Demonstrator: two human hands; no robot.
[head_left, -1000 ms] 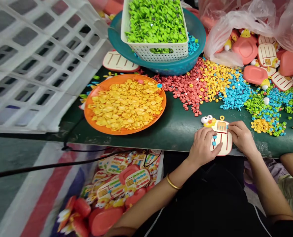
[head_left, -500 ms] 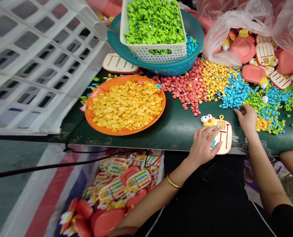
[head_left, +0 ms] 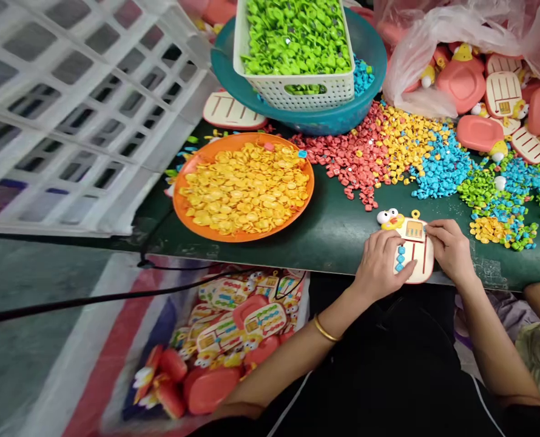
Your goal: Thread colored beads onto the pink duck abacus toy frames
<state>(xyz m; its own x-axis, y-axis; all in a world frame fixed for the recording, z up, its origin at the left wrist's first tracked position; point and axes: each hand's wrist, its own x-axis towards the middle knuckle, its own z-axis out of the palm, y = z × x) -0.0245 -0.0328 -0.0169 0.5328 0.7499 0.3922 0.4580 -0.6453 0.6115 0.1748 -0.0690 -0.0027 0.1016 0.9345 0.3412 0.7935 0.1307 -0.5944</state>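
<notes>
On the front edge of the table lies a cream toy board point(head_left: 419, 264) with a red rim, grooves and a duck's head with bulging white eyes. My left hand point(head_left: 381, 261) grips its left side, thumb across the lower face. Several blue beads point(head_left: 400, 258) sit in the left groove, partly beside my fingers. My right hand point(head_left: 452, 247) pinches at the board's upper right, by the top of the right groove. A small piece, seemingly blue, is at those fingertips, mostly hidden.
Loose red beads point(head_left: 352, 159), yellow, blue and green ones spread behind the board. An orange plate point(head_left: 179, 209) of yellow discs stands left, near a white crate point(head_left: 128, 182). A teal basin point(head_left: 297, 121) bears a white basket point(head_left: 270, 88). Finished-looking boards fill a bag point(head_left: 101, 346) below.
My right hand has come from the bead heap to the board's upper right. My left fingers have shifted, so more blue beads show in the left groove. The view has shifted slightly.
</notes>
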